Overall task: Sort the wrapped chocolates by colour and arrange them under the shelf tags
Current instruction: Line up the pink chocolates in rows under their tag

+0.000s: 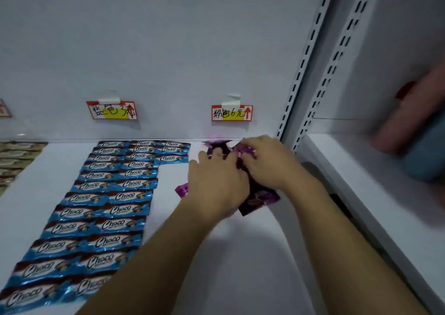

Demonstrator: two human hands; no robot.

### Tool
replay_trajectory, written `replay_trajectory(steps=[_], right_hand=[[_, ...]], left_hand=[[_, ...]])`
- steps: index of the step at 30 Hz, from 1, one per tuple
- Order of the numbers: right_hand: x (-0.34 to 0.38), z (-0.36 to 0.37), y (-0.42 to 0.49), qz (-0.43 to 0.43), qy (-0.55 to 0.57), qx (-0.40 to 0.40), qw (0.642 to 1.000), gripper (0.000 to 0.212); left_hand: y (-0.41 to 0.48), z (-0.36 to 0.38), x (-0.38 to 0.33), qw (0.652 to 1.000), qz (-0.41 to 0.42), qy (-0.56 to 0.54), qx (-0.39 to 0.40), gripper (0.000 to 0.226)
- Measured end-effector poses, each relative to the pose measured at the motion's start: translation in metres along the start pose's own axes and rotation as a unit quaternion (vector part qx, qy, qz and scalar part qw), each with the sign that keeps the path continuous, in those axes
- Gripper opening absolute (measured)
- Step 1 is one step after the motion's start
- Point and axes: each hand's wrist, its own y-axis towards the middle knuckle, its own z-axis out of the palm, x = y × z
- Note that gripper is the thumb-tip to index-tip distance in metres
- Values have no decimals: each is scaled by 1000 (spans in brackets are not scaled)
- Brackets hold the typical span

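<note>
Right of centre, the left hand [214, 182] and right hand [267, 163] were closed loosely over a bunch of pink chocolates [258, 197] below the pink tag [232, 113]. The packets looked light, crinkly and slippery, best pinched by their sealed ends. Blue chocolates [103, 194] lay in rows on the smooth white shelf [240, 266], at lower left under the blue tag [112, 110].

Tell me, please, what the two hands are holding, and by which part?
Both hands, left and right, are on the pink chocolates, covering them from above; the exact grip on each wrapper cannot be told.
</note>
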Motion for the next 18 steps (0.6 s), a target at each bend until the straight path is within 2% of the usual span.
replay_trajectory(steps=[3,5,7,11,12,14,16,18], right_hand=[[-6,11,32,-45,48,-5,998,38],[-10,21,39,-79,90,29,992,36],[-16,27,46,-88,111,45,989,32],[-20,28,50,-74,90,58,992,23],[-19,29,51,-71,81,56,993,19],[-16,31,51,-64,70,49,994,14],[-13,30,52,-68,87,49,993,22],[-10,28,50,-88,113,55,988,40]], left_hand=[[8,9,-4,998,16,45,-50,51],[9,14,7,992,53,29,-112,52],[14,14,17,987,81,3,-140,53],[14,4,22,989,25,-52,-134,37],[16,2,25,987,9,-68,-148,38],[19,3,33,984,-11,-79,-159,54],[20,5,39,990,-17,-70,-122,75],[21,10,41,997,-1,-42,-62,74]])
